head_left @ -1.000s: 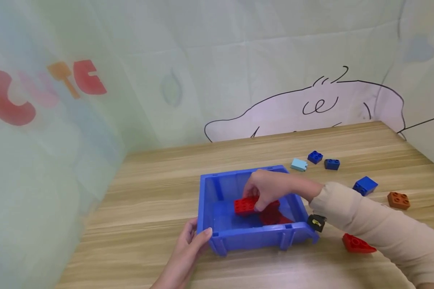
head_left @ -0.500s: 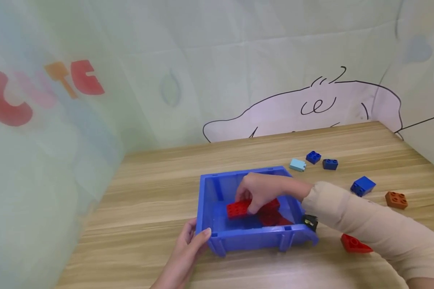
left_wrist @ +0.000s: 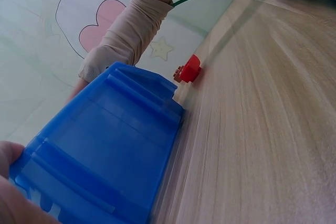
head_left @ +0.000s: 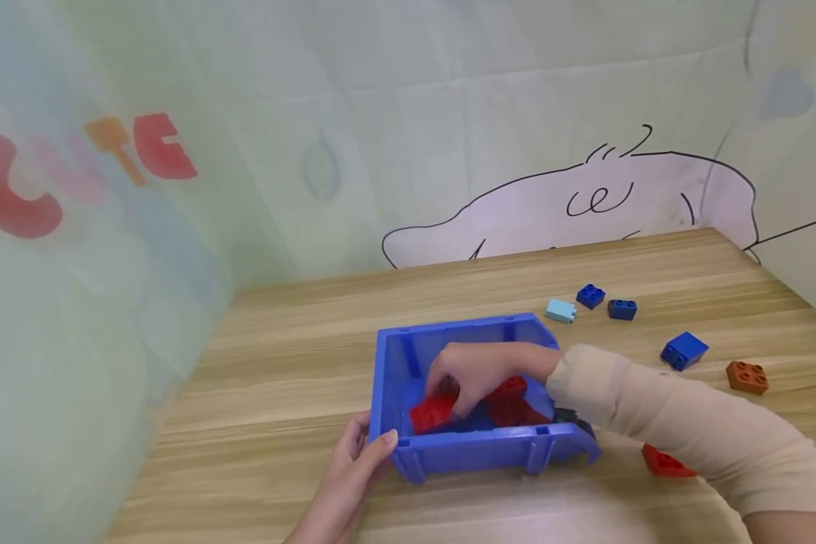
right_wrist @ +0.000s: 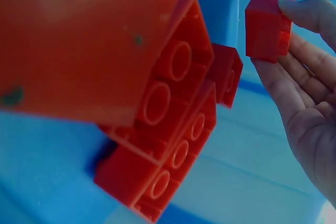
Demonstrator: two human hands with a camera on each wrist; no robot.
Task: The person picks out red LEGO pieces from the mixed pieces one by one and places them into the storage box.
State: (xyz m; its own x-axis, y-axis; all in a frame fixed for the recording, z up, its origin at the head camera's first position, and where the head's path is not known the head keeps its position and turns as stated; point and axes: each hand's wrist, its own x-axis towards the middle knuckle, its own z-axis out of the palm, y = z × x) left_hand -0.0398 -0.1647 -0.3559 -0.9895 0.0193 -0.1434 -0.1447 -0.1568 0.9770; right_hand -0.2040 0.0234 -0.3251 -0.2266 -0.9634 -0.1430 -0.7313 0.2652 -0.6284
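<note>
A blue plastic bin (head_left: 476, 453) stands on the wooden table. At its near left corner my left hand (head_left: 357, 468) grips the rim, thumb over the top edge. Inside the bin, my right hand (head_left: 472, 374) holds a red building block (head_left: 431, 414) near the left end. The right wrist view shows that block (right_wrist: 265, 22) pinched between thumb and fingers, studs toward the palm. Several other red blocks (right_wrist: 178, 153) lie in the bin, hollow undersides showing; in the head view these red blocks (head_left: 510, 404) sit to the right of my hand, partly hidden by it.
Right of the bin lie a light blue block (head_left: 561, 310), a blue block (head_left: 590, 295), a dark blue block (head_left: 622, 309), a larger blue block (head_left: 684, 350) and an orange-brown block (head_left: 746, 376). A red sloped block (head_left: 665, 462) lies near my right sleeve. A printed cloth (head_left: 313, 136) hangs behind the table.
My right hand has moved left inside the bin, carrying the red block toward the near left corner and turning it. My left hand has stayed on the bin's corner.
</note>
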